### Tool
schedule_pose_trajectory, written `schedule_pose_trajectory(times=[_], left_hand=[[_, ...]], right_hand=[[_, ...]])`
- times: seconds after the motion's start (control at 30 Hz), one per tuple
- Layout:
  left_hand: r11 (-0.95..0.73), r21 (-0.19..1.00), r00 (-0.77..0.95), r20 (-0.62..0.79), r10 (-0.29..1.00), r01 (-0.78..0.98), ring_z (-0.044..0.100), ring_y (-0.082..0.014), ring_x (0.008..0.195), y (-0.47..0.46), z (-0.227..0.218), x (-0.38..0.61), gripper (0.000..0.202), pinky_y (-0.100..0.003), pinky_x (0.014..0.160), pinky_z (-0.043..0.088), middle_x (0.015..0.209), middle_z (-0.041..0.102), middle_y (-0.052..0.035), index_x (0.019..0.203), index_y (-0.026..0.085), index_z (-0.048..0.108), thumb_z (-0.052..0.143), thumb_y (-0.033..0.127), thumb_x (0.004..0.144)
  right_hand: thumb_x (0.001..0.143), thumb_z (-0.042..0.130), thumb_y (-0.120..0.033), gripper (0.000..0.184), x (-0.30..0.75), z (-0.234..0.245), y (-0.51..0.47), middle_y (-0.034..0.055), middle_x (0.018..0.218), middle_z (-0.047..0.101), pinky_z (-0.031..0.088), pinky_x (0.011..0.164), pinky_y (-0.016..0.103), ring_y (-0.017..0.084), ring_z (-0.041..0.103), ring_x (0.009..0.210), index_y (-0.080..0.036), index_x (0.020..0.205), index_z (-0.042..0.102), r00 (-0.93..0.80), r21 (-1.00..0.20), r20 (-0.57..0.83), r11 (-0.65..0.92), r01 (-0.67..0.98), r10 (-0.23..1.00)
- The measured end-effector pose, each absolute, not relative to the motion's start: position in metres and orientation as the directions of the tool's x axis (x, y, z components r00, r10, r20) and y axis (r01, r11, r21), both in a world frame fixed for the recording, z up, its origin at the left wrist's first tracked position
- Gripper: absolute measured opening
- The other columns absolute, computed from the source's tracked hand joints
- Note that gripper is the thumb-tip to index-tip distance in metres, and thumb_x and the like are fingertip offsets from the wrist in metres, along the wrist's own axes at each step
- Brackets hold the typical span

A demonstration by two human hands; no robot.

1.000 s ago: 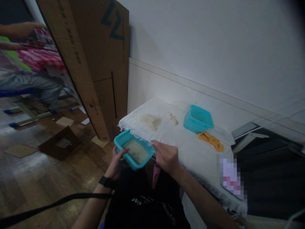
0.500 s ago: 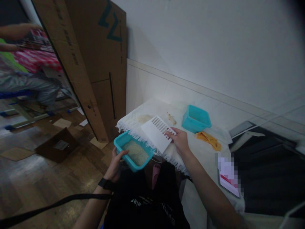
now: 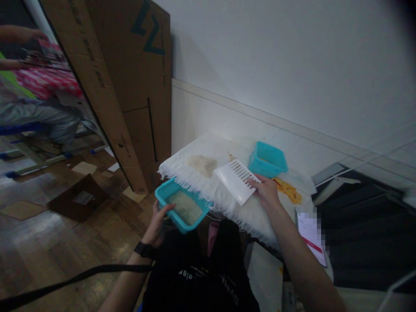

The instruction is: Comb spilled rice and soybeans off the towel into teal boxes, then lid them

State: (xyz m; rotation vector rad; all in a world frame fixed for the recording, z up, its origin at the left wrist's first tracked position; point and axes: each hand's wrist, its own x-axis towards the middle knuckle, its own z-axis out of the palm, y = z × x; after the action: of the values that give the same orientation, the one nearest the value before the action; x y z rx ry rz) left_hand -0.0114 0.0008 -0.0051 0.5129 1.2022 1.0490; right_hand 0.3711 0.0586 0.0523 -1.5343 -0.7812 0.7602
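My left hand [image 3: 158, 222] is closed on the near left rim of a turquoise plastic tub [image 3: 182, 226], thumb inside. Pale grains [image 3: 186, 207], rice-like, cover the tub's bottom. It is held below the fringed edge of a white cloth [image 3: 224, 194] on the table. In my right hand [image 3: 267, 193] is a flat white slotted plate [image 3: 232, 181], gripped at its right side above the cloth. A patch of pale grains [image 3: 202, 165] lies on the cloth left of the plate. A smaller brown heap [image 3: 231, 156] is partly hidden behind the plate.
A second turquoise tub [image 3: 267, 161] stands at the back, with an orange cloth [image 3: 287, 190] in front of it. A tablet-like device [image 3: 312, 242] lies at the right edge. A tall cardboard box [image 3: 139, 95] rises at left. Beyond it, a co-worker's arms [image 3: 19, 34] show.
My right hand has moved right with the slotted plate, uncovering more of the grain patch on the cloth. My left hand and its tub have stayed in place.
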Motion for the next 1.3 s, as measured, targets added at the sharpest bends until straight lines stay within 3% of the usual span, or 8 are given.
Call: schedule_pose_trajectory(times=[0.23, 0.57, 0.83, 1.1, 1.3], left_hand=[[0.470, 0.804, 0.012, -0.500, 0.866, -0.366, 0.071, -0.0252, 0.093, 0.001, -0.003, -0.012, 0.089, -0.038, 0.072, 0.062, 0.138, 0.064, -0.0113, 0.160, 0.039, 0.035, 0.082, 0.045, 0.084], [0.468, 0.795, -0.002, -0.508, 0.861, -0.385, 0.073, -0.0255, 0.095, 0.003, -0.002, -0.013, 0.090, -0.039, 0.074, 0.063, 0.140, 0.064, -0.0110, 0.156, 0.039, 0.040, 0.087, 0.046, 0.079], [0.473, 0.793, 0.004, -0.511, 0.860, -0.383, 0.073, -0.0271, 0.094, 0.004, -0.002, -0.013, 0.093, -0.040, 0.070, 0.062, 0.141, 0.064, -0.0125, 0.159, 0.039, 0.035, 0.085, 0.044, 0.081], [0.460, 0.797, 0.004, -0.499, 0.867, -0.391, 0.073, -0.0267, 0.092, 0.002, -0.002, -0.014, 0.093, -0.040, 0.071, 0.063, 0.133, 0.067, -0.0105, 0.159, 0.039, 0.037, 0.087, 0.044, 0.080], [0.454, 0.798, -0.006, -0.497, 0.868, -0.396, 0.073, -0.0271, 0.090, 0.003, -0.003, -0.015, 0.095, -0.041, 0.071, 0.063, 0.128, 0.068, -0.0105, 0.157, 0.037, 0.040, 0.090, 0.045, 0.076]], right_hand=[[0.046, 0.096, -0.030, 0.050, 0.366, 0.041, 0.071, 0.0065, 0.074, 0.081, 0.063, 0.057, 0.039, 0.027, 0.074, 0.063, -0.018, 0.093, 0.083, 0.492, -0.988, -0.148, -0.150, -0.035, 0.858], [0.049, 0.095, -0.025, 0.048, 0.350, 0.041, 0.074, 0.0058, 0.073, 0.080, 0.060, 0.054, 0.034, 0.022, 0.070, 0.059, -0.015, 0.095, 0.085, 0.363, -0.977, -0.209, -0.208, -0.041, 0.908], [0.052, 0.092, -0.016, 0.041, 0.368, 0.048, 0.079, 0.0073, 0.077, 0.083, 0.063, 0.056, 0.033, 0.023, 0.074, 0.061, -0.016, 0.092, 0.085, 0.409, -0.977, -0.211, -0.204, -0.062, 0.888], [0.051, 0.094, -0.019, 0.040, 0.340, 0.039, 0.078, 0.0065, 0.072, 0.081, 0.060, 0.053, 0.031, 0.021, 0.071, 0.057, -0.016, 0.091, 0.086, 0.337, -0.968, -0.251, -0.233, -0.092, 0.908], [0.046, 0.100, -0.030, 0.054, 0.321, 0.039, 0.063, 0.0055, 0.072, 0.080, 0.056, 0.051, 0.031, 0.020, 0.067, 0.057, -0.016, 0.096, 0.087, 0.205, -0.966, -0.256, -0.256, -0.024, 0.945]])
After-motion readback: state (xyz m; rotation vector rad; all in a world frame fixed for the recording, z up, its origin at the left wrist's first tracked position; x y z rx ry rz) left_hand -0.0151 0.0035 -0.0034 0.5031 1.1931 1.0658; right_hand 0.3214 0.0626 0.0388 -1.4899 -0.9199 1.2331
